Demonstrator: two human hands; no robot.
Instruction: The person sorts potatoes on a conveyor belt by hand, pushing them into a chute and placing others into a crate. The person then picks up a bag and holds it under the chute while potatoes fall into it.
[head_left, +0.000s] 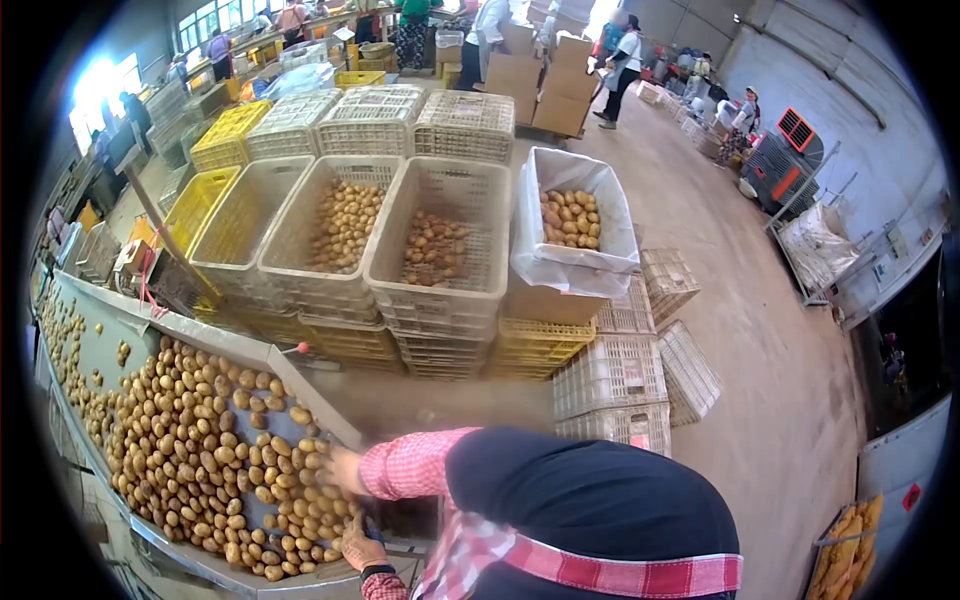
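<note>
A broad heap of brown potatoes [200, 460] covers the metal-edged sorting table [315, 395] at the lower left. My right hand [345, 470], below a red checked sleeve, reaches over the table's near end among the potatoes; its fingers are smeared by motion. Closer to the bottom edge, my left hand [362, 548] has a dark band at the wrist. Its fingers stretch toward the potatoes beside them, with no object visible in the hand. Part of the table's end lies hidden behind my arms.
Beyond the table stand stacked crates; a pale crate [435, 285] and its neighbour hold potatoes. A white-lined box [575, 265] of potatoes sits on a yellow crate [540, 340]. More crates [610, 385] pile up nearby. A person [625, 65] stands near cardboard boxes [540, 90] farther back.
</note>
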